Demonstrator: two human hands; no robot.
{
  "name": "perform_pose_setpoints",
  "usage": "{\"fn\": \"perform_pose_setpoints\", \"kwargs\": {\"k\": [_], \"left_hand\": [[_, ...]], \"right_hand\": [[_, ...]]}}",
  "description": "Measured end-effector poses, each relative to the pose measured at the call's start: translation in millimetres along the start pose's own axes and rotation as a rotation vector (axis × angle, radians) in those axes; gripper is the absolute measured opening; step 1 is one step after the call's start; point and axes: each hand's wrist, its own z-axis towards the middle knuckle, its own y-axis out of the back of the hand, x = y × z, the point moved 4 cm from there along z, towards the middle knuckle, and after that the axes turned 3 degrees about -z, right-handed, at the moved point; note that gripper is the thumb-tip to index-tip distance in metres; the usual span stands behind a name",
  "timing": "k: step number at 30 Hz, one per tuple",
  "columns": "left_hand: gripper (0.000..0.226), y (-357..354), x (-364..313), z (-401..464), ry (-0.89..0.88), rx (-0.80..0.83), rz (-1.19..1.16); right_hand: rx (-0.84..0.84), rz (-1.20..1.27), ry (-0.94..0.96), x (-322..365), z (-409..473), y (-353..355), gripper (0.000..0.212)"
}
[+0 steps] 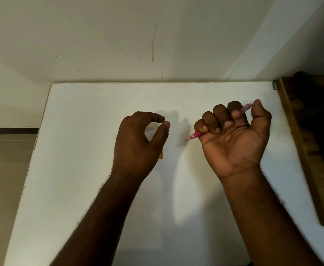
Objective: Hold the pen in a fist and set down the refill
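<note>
- A pink pen (195, 134) is gripped in the right hand (234, 135), right of centre in the frame, above the white table (80, 169); all four fingers are curled tight round the barrel, palm turned up toward the camera.
- The pen's opaque pink grip and fine dark tip are seen poking out at the lower left of the fist, while a paler, translucent pink end is seen at the upper right beside the thumb.
- The middle of the barrel is hidden inside the fist.
- The left hand (138, 139), at centre frame, is held loosely curved, thumb and forefinger apart, nothing clasped.
- A small orange object (161, 155) is mostly covered by that hand; its nature cannot be made out.
- No writing or brand can be read on the pen.
</note>
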Motion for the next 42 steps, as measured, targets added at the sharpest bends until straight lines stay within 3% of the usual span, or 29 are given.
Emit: {"fn": "perform_pose_setpoints", "kwargs": {"k": [42], "left_hand": [[0.016,0.6,4.7,2.2,0.000,0.013,0.003]], "right_hand": [[0.006,-0.052,0.018,-3.2,0.8,-4.1,0.048]]}}
